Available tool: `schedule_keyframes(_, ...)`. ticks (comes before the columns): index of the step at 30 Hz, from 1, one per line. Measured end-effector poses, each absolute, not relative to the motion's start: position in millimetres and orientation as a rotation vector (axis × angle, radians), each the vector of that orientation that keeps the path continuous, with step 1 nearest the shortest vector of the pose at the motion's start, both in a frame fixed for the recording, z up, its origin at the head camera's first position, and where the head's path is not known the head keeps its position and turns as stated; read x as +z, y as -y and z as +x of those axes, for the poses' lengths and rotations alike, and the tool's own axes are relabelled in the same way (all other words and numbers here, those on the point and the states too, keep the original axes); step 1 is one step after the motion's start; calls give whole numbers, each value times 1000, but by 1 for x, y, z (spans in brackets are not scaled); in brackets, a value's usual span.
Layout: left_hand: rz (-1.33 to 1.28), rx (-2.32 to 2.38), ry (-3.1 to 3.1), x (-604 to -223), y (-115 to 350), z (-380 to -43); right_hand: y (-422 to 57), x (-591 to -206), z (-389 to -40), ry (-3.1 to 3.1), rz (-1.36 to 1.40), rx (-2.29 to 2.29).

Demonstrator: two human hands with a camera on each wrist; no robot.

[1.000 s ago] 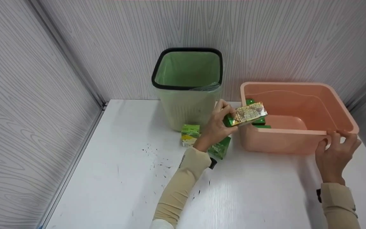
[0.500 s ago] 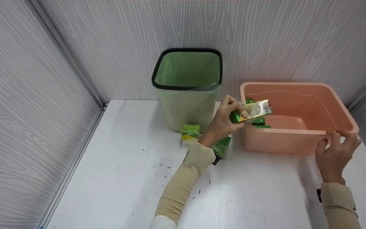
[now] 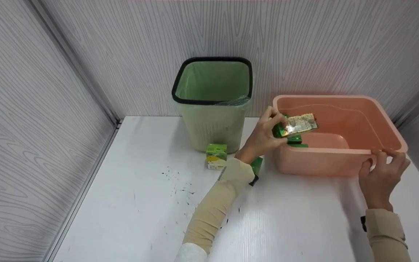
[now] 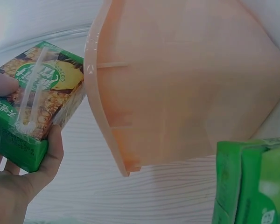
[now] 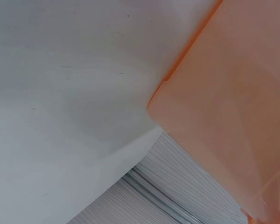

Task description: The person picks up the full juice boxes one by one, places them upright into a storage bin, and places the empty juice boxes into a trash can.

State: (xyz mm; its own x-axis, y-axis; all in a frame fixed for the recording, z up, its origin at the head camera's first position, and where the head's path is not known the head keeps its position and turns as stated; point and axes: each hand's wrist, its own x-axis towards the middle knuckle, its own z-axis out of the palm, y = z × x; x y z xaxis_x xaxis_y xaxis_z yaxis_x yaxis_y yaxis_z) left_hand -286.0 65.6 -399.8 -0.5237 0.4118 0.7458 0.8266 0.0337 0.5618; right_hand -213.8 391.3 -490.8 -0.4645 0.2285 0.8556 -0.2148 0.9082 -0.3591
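Observation:
My left hand [image 3: 266, 135] pinches a green drink carton [image 3: 299, 124] between thumb and fingers, over the left end of the pink plastic tub [image 3: 322, 150]. In the left wrist view, the carton [image 4: 42, 88] shows a picture label and a wrapped straw stuck to its face. Several green cartons [image 3: 295, 139] lie inside the tub at its left end, partly hidden by the held one. My right hand [image 3: 382, 178] grips the tub's front rim near the right corner, fingers hooked over the edge.
A pale green bin [image 3: 213, 123] with a black rim and plastic liner stands left of the tub. In front of it are a green-and-yellow carton [image 3: 216, 157] and another green carton [image 3: 256, 165], partly behind my left sleeve. Dark specks dot the white table [image 3: 140, 203].
My left hand has moved right with the drink carton, carrying it from the tub's left rim further over the inside. My right hand keeps its grip on the rim.

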Motion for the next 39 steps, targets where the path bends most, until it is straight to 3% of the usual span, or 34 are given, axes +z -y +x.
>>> schedule_keyframes(39,-1183,-1038,2245,-386,-124,-307,-393,-485,-210,1965,1,488)
